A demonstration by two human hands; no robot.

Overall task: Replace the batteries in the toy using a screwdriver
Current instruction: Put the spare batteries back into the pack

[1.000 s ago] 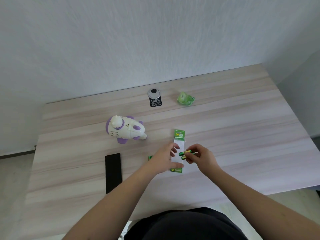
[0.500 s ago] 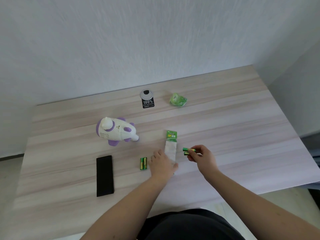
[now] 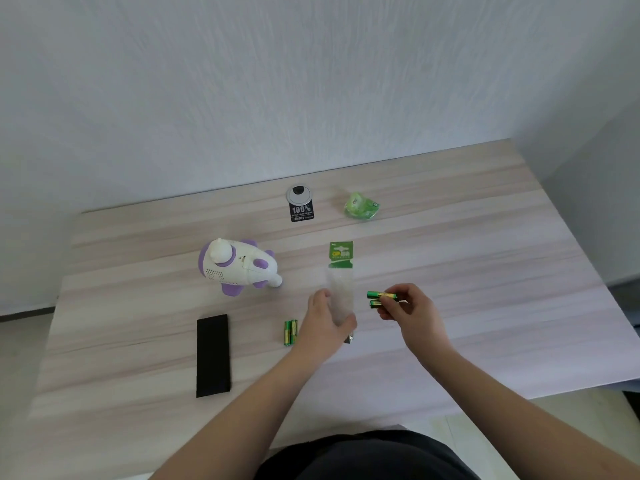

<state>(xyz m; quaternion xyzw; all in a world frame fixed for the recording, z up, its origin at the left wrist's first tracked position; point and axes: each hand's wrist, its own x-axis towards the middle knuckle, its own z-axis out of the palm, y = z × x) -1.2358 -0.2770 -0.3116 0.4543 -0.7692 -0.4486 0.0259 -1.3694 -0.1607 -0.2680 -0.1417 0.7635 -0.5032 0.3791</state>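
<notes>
A white and purple toy [image 3: 237, 267] lies on its side at the table's left middle. My right hand [image 3: 408, 306] pinches two green batteries [image 3: 378, 297], their ends sticking out to the left. My left hand [image 3: 327, 323] presses on the lower end of a clear battery package with a green header [image 3: 341, 268]. Two more green batteries [image 3: 290, 332] lie side by side on the table just left of my left hand. No screwdriver is visible.
A black rectangular case [image 3: 213, 355] lies near the front left. A crumpled green wrapper [image 3: 361, 206] and a grey cable grommet with a black label [image 3: 300, 202] sit near the wall. The wooden table [image 3: 485, 271] ends at the right and front.
My right hand has drawn the two batteries out to the right, away from the package. My left hand has stayed on the package, and the two loose batteries beside it have come into sight.
</notes>
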